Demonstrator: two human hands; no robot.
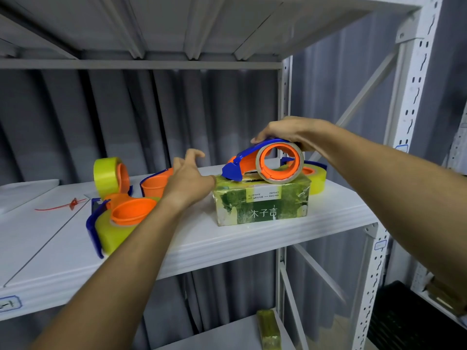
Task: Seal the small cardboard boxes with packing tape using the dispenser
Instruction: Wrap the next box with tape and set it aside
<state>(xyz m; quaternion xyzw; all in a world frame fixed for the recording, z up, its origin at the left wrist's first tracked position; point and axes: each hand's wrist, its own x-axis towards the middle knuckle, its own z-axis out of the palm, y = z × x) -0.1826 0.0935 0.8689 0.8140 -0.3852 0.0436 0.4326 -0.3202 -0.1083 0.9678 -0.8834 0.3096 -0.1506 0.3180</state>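
Now dispenser (262, 161) nose left, lengthwise on box (262, 205).

Soft, even indoor light is falling from above, leaving only faint shadows under the white shelf (227, 238). Wide-angle distortion is bending the shelf uprights (414, 97) near the edges. The lower right corner is blurring.

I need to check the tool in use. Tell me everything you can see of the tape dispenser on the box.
The tape dispenser is blue plastic with an orange hub carrying a brownish roll. It lies on the green box on the white shelf, blue nose down at the box's left top edge. The right hand grips it from above.
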